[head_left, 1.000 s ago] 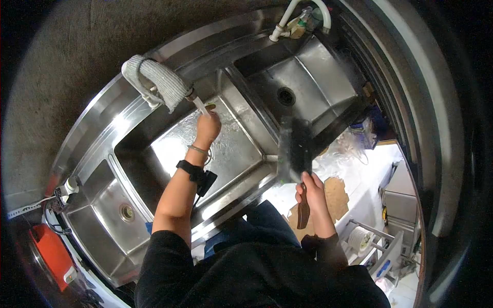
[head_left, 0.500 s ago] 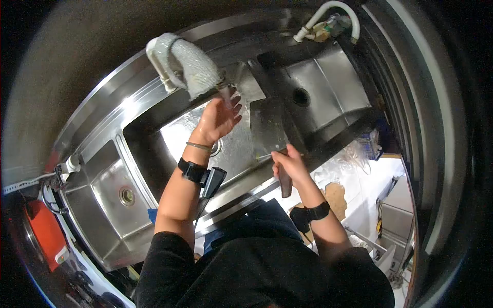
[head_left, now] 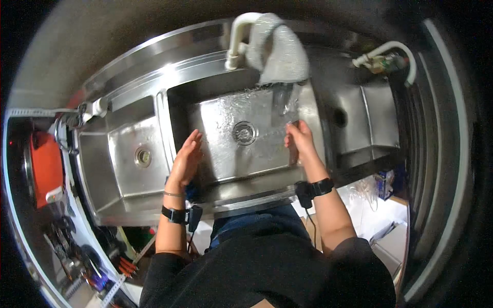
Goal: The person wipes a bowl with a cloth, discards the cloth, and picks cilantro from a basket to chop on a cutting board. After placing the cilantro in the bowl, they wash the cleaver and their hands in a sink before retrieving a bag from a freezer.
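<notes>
My right hand [head_left: 300, 138] is wrapped round the dark handle of a cleaver, over the right part of the middle sink [head_left: 221, 159]. Its grey blade [head_left: 279, 105] points away from me and blurs into the water under the cloth-wrapped faucet [head_left: 285, 54]. My left hand [head_left: 189, 156] is raised over the sink's left edge, fingers stretched out and holding nothing. Water splashes across the sink floor near the drain [head_left: 245, 133].
A smaller basin [head_left: 131, 177] lies to the left, and another basin [head_left: 380, 115] with a second white faucet [head_left: 393, 46] to the right. An orange-red object [head_left: 46, 169] stands at far left. Clear plastic bags [head_left: 364, 192] lie below the right side.
My left hand has pulled back from under the faucet to the sink's left side. The cleaver has moved beneath the faucet and its blade has turned. The view has swung round.
</notes>
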`<action>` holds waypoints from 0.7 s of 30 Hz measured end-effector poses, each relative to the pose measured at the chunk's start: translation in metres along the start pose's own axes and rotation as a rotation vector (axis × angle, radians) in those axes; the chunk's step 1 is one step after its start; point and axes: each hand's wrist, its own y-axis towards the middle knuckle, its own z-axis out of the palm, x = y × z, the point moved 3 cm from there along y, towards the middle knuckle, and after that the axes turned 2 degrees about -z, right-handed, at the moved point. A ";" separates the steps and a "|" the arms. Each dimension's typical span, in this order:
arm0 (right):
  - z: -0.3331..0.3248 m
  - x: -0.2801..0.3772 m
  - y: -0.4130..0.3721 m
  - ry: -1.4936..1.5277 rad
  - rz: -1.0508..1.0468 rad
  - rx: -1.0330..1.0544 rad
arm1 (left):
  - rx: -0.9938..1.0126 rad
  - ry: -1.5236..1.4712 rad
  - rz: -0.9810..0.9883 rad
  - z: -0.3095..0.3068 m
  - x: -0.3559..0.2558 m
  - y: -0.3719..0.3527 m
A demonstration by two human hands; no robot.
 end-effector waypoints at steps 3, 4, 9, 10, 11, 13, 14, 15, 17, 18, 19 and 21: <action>0.007 0.006 0.006 0.001 -0.009 0.010 | -0.173 0.037 0.059 0.001 0.006 -0.027; 0.009 0.007 0.010 -0.003 -0.018 0.014 | -0.205 0.024 0.025 0.007 0.004 -0.033; 0.001 0.004 0.003 -0.620 -0.229 -0.050 | -0.200 0.091 0.088 0.004 0.018 -0.024; -0.002 0.005 -0.001 -0.939 -0.366 -0.122 | -0.190 0.182 0.104 0.007 0.015 -0.022; -0.007 0.009 -0.011 -1.126 -0.572 -0.159 | -0.218 0.231 0.139 0.006 0.014 -0.021; -0.012 0.021 -0.024 -1.330 -0.668 -0.160 | -0.216 0.308 0.196 -0.002 0.010 -0.016; -0.014 0.028 -0.030 -1.532 -0.768 -0.141 | -0.219 0.301 0.197 -0.005 0.010 -0.016; -0.014 0.038 -0.035 -1.610 -0.862 -0.116 | -0.213 0.277 0.221 -0.006 0.007 -0.015; -0.025 0.046 -0.028 -1.721 -0.906 -0.130 | -0.233 0.245 0.216 -0.005 0.005 -0.016; -0.027 0.050 -0.024 -1.824 -0.955 -0.135 | -0.223 0.248 0.219 -0.004 0.005 -0.013; -0.027 0.054 -0.022 -1.801 -1.021 -0.156 | -0.206 0.220 0.190 -0.003 0.007 -0.009; -0.028 0.058 -0.016 -1.822 -0.996 -0.161 | -0.135 0.170 0.180 0.004 0.011 0.003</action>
